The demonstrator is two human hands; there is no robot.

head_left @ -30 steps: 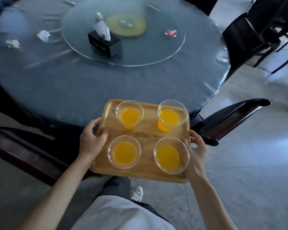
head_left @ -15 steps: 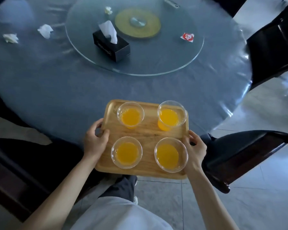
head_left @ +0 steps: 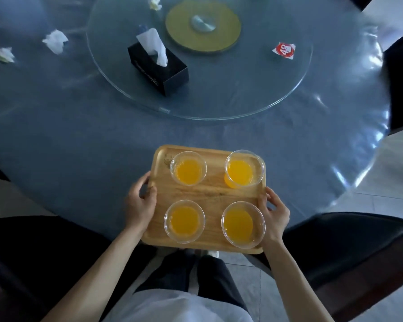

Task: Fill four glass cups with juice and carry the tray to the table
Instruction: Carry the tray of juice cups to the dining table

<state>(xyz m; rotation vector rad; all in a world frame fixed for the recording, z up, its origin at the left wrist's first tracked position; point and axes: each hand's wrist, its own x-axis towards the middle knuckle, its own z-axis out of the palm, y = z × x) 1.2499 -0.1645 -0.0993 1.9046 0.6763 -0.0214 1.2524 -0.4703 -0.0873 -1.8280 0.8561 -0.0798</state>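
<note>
Round and covered with a blue cloth under clear plastic, the desk point(head_left: 79, 135) fills most of the view, with a glass turntable point(head_left: 242, 94) in its middle. On the turntable stand a black tissue box point(head_left: 158, 66) and a small red and white packet point(head_left: 284, 50); two crumpled tissues point(head_left: 55, 41) lie on the cloth at the far left. Dark chairs point(head_left: 358, 242) stand at both sides of the person.

The wooden tray point(head_left: 209, 194) carries four cups of juice point(head_left: 188, 168), all upright and about half full. The left hand point(head_left: 139, 203) grips the left rim with its thumb over the edge, and the right hand point(head_left: 275, 214) grips the right rim in the same way.

Compared with one second ago, the desk now reaches much further under the tray: only the far corner was over the cloth then, and now most of the tray is above it, while the near edge hangs over the floor point(head_left: 254, 287). I cannot tell if the tray already touches the cloth. The filling seems finished and the carrying almost done; what is left, I think, is to lower the tray flat and let go.
</note>
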